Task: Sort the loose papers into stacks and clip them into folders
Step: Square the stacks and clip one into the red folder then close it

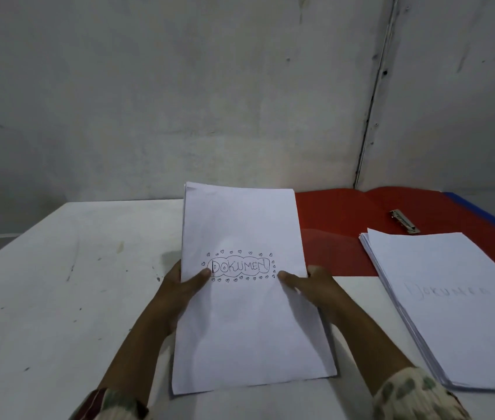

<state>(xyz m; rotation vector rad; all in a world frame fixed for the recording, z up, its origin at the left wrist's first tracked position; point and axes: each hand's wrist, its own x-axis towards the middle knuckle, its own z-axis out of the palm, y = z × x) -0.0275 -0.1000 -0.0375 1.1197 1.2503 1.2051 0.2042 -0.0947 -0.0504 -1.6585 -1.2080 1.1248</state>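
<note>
You hold a sheaf of white papers (246, 298) between both hands, tilted up off the white counter (58, 268) so its top page faces you. Your left hand (179, 294) grips the left edge, thumb lying across the front beside the hand-drawn word "DOKUMEN" ringed with small hearts; your right hand (310, 287) grips the opposite edge the same way, thumb on the front and fingers behind. Both grips are closed on the sheaf — a two-sided hold that likely keeps the sheets squared and stops them fanning out.

Beyond your right grip, an open red folder (346, 225) lies flat on the counter, its metal clip (405, 221) exposed on the inside, probably waiting to receive papers. A blue edge (482, 213) shows past the red one; whether it is a second folder, you cannot tell. To the right of your right grip rests a second stack of papers (452, 298), lying partly over the red folder's near edge, with a fainter "DOKUMEN" on top — set apart, it seems, as its own sorted pile.
</note>
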